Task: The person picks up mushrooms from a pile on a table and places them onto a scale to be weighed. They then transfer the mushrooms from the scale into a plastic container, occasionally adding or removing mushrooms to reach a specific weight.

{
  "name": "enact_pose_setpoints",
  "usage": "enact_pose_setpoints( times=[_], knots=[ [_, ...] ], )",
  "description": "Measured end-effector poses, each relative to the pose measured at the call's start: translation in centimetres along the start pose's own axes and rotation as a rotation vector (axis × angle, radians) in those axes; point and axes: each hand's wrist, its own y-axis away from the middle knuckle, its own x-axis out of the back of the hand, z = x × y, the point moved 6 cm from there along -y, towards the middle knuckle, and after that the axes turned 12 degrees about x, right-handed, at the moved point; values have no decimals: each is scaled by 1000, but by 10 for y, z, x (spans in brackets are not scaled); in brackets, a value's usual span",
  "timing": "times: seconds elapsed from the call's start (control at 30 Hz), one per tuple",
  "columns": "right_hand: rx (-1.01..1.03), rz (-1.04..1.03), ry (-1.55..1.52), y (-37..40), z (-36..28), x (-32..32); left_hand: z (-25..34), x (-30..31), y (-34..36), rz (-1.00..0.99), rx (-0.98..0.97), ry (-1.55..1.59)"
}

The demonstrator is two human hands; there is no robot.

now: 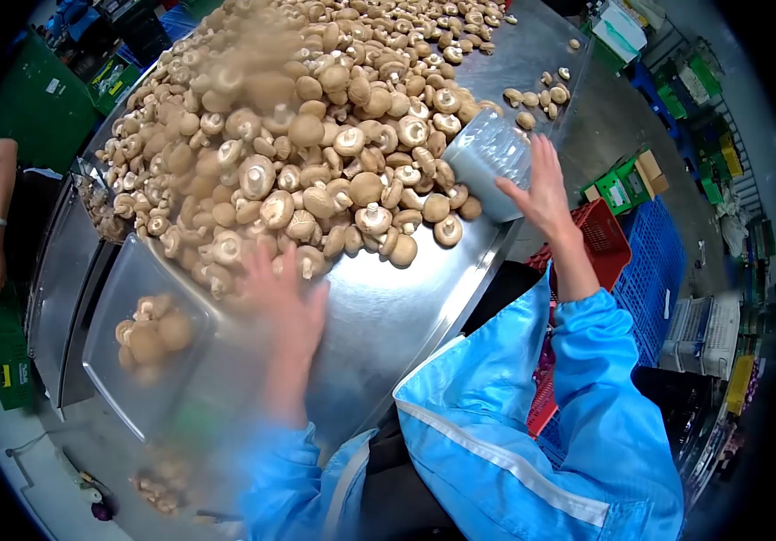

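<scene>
A big heap of brown-capped shiitake mushrooms (316,153), stems on many, covers the metal table (379,316). My left hand (284,298) is at the heap's near edge, fingers spread against the mushrooms; the view is hazy there. Over on the right, my right hand (543,197) touches the side of a stack of clear plastic trays (489,162), its fingers stretched out and thumb apart. The stack stands tilted at the table's right edge. Left of my left hand is a clear, shallow pan (99,361) with several mushrooms in it.
A few loose mushrooms (546,95) lie at the table's far right. Red crate (600,239) and blue crate (654,261) stand beside the table on the right. At the left edge another person's arm (0,198) hangs down. Mushroom pieces (160,487) lie at the lower left.
</scene>
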Motion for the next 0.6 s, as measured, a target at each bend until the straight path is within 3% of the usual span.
enact_pose_setpoints(
  times=[0.07, 0.17, 0.5, 0.6],
  knots=[
    [-144, -218, -114, 18, 49, -23, 2, -12, 6, -19, -17, -5],
    [-212, -220, -190, 11, 38, -7, 14, -17, 3, 13, -70, 23],
    [94, 143, 56, 15, 15, 10, -3, -14, 36, -37, -21, 102],
    [97, 162, 12, 20, 5, 14, -16, -1, 59, -15, -17, 173]
  ],
)
